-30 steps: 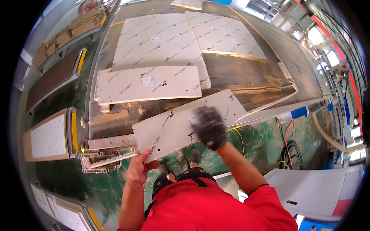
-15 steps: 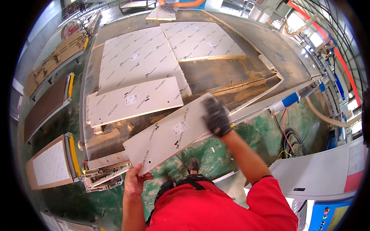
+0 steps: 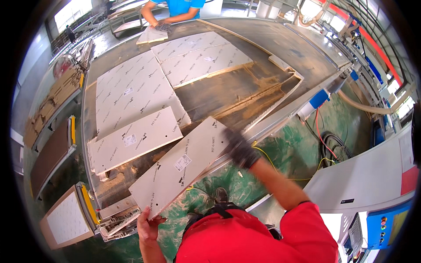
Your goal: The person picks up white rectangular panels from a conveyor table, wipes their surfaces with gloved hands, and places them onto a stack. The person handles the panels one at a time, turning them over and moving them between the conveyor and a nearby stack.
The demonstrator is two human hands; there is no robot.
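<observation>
A long white film-covered panel (image 3: pixel 175 163), with a label and small holes, lies slanted over the near edge of the worktable, partly overhanging it. My bare left hand (image 3: pixel 148 222) grips its lower left corner, thumb on top and fingers underneath. My right hand (image 3: pixel 239 148), in a dark glove, is at the panel's right end; motion smears its fingers, so their grip cannot be made out. Left of this panel a similar white panel (image 3: pixel 153 133) rests partly over a large white sheet (image 3: pixel 131 94).
More white sheets (image 3: pixel 206 63) lie farther back on the dusty worktable (image 3: pixel 210 97), with thin offcut strips (image 3: pixel 274 105) along the right. Across it, a person in blue (image 3: pixel 175 11) handles a small white piece (image 3: pixel 151 35). Racks with boards (image 3: pixel 55 136) stand left; cables (image 3: pixel 335 144) lie right.
My gloved right hand has moved from the panel's top face to its right end. The panel has shifted slightly left and down in view, my left hand still on its corner. The view has tilted.
</observation>
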